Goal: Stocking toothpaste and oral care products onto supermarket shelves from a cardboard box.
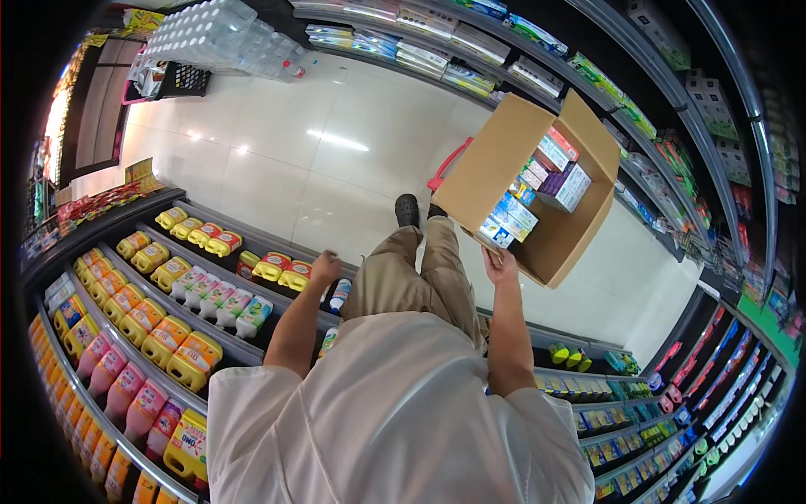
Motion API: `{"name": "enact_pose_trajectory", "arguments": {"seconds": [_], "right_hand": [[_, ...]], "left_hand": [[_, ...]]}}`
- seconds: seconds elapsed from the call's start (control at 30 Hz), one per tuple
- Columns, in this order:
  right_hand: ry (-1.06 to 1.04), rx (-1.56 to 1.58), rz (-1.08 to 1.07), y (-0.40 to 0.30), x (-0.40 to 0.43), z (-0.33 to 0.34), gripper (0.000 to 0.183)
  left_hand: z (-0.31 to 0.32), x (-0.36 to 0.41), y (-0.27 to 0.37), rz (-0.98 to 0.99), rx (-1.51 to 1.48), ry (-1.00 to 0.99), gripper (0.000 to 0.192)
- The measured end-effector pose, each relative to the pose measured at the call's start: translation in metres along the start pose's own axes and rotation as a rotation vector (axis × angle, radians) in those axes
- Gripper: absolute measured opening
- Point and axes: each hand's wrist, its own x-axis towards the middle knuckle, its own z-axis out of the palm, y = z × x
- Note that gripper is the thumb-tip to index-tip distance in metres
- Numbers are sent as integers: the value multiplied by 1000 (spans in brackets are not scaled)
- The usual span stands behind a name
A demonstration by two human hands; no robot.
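An open cardboard box (491,164) stands ahead on the right, holding several small product cartons (516,217), among them a purple and white carton (570,188). At the box's near edge is my right hand (500,266), its fingers gripping the cardboard rim. My left hand (325,268) hangs over the edge of the left shelving, near yellow detergent jugs (272,266) and a white and blue bottle (340,295). Its fingers look curled, and whether they hold anything cannot be made out. Part of a red handle (450,165) shows beside the box.
Shelves of detergent jugs (195,362) and pink bottles (145,403) line the left. Boxed goods (478,47) fill shelving beyond the cardboard box. Plastic-wrapped bottles (208,38) and a black crate (182,79) stand at the upper left. Tiled floor (302,151) runs between the shelves.
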Motion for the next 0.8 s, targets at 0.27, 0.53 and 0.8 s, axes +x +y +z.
{"name": "enact_pose_trajectory", "arguments": {"seconds": [0.27,0.53,0.8], "right_hand": [[-24,-11,4,20,-5,16,18],[122,14,118,10,20,0,19],[-11,-4,70,37,8,-19,20]], "left_hand": [[-18,-16,-17,43,134,126,32],[-2,-7,152,326,-106,-12,29],[49,-33,309,737,183,125,57]]}}
